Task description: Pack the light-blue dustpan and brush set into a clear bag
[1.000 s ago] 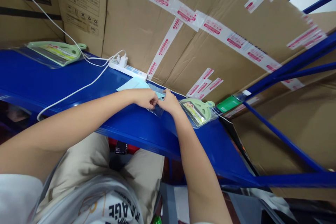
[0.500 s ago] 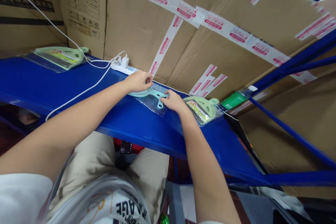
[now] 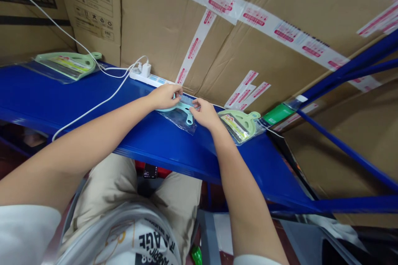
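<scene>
Observed with left hand (image 3: 166, 95) and right hand (image 3: 205, 112) curled narrowly at light-blue brush (image 3: 187, 100); cannot tell whether firmly held. Noted clear plastic (image 3: 185, 126) nearside of grip, green dustpan (image 3: 245, 121) rightward.

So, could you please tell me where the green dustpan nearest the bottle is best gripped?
Probably by the handle of the dustpan, from above and the near side: it narrows to a slim, rounded end, while cardboard stands behind and the bottle is close on the right. The wide pan looks harder to pinch.
</scene>
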Demonstrator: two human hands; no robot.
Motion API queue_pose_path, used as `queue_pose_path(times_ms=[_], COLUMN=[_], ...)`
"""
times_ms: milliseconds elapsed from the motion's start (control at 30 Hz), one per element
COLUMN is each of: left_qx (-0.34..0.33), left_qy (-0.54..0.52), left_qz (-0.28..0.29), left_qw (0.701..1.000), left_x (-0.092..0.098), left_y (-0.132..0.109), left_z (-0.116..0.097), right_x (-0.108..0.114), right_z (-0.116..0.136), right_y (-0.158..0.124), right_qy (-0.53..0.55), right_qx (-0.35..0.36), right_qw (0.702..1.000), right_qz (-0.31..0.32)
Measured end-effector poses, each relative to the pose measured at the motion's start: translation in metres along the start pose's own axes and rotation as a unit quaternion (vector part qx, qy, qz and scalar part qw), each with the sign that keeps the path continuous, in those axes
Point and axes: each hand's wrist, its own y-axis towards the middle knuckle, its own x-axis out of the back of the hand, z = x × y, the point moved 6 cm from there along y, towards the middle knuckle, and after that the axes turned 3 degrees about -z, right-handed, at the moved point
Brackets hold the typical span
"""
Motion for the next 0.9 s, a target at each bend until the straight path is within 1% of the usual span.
queue_pose_path(times_ms=[67,133,233,433,633,900], left_qx=[-0.001,0.008,0.029,0.049,0.051,0.050], left_qy=[0.003,0.010,0.022,0.021,0.019,0.029], left_qz=[0.004,0.010,0.011,0.010,0.022,0.035], left_qw=[1.000,1.000,0.999,0.999,0.998,0.998], left_x=[-0.0004,0.0006,0.0043,0.0061,0.0026,0.0003], left_y=[-0.0003,-0.0005,-0.0003,0.0003,0.0007,0.0013], left_z=[-0.0004,0.0003,0.0034,0.0093,0.0085,0.0085], right_x=[-0.0014,-0.0043,-0.0088,-0.0054,-0.0040,-0.0030], right_z=[0.0006,0.0014,0.0033,0.0030,0.0068,0.0045], right_y=[-0.0025,-0.0059,-0.0095,-0.0085,-0.0103,-0.0098], right_qy=[-0.039,-0.076,-0.105,-0.114,-0.112,-0.116], right_qx=[-0.025,-0.052,-0.067,-0.066,-0.075,-0.077], right_qw=[0.999,0.994,0.988,0.989,0.987,0.987], right_qz=[0.018,0.051,0.090,0.069,0.088,0.084])
